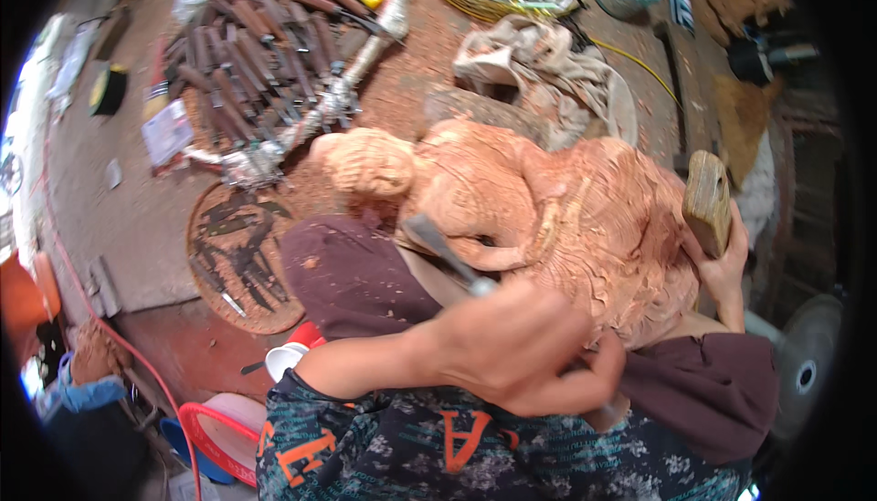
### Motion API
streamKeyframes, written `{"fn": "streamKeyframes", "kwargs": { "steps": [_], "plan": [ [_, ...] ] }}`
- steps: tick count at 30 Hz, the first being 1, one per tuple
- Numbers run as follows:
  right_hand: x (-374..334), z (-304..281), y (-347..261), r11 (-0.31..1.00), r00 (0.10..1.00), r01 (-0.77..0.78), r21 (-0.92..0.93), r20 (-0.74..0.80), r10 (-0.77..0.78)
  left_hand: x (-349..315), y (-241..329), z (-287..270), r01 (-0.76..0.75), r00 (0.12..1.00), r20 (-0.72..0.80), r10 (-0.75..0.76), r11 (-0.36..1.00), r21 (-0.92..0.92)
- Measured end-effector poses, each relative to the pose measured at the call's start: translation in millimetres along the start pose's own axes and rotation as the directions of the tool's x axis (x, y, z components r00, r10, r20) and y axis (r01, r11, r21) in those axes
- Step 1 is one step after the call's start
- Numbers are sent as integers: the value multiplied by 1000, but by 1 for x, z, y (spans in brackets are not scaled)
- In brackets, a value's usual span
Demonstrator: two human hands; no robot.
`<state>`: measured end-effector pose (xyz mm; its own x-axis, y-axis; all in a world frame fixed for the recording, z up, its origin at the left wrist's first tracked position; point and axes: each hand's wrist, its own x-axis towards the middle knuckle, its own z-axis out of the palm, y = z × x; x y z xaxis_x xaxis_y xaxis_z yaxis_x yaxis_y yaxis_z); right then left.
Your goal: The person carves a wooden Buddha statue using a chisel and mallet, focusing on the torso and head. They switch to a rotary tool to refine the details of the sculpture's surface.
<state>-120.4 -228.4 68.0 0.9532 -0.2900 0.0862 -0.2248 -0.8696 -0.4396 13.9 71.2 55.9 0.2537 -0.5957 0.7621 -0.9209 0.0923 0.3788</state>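
Note:
A reddish wood carving of a figure (pixel 475 181) lies across my lap, its head to the left and its body covered in gouge-cut folds. My left hand (pixel 516 346) is closed round a chisel (pixel 443 245), whose flat metal blade points up and left over the carving's near side. The fingers are a little blurred, and most of the handle is hidden in them. At the carving's right end, my right hand (pixel 722 268) grips a worn wooden block (pixel 707 195) from behind. Its wrist passes out of sight behind my dark trouser leg (pixel 703 391).
Many wood-handled carving tools (pixel 256 53) lie in a wrapped-rim tray at the far left. Nearer, a round tray (pixel 206 286) holds dark blades. Behind the carving are a log (pixel 448 104) and a crumpled cloth (pixel 548 63). A fan (pixel 804 373) stands at right; a red-rimmed basin (pixel 224 437) sits lower left.

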Motion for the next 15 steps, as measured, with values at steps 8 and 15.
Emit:
{"fn": "streamKeyframes", "kwargs": {
  "steps": [8, 15],
  "plan": [
    [2, 0, -12, 985, 1000, -1, 171, -20, 4, -29, -164, -137, 917, 364, -247, -898, 392, -72],
    [3, 4, -11, 985, 1000, -5, 171, -7, 6, -74, -275, -153, 981, 126, -61, -990, 115, 159]
  ]
}}
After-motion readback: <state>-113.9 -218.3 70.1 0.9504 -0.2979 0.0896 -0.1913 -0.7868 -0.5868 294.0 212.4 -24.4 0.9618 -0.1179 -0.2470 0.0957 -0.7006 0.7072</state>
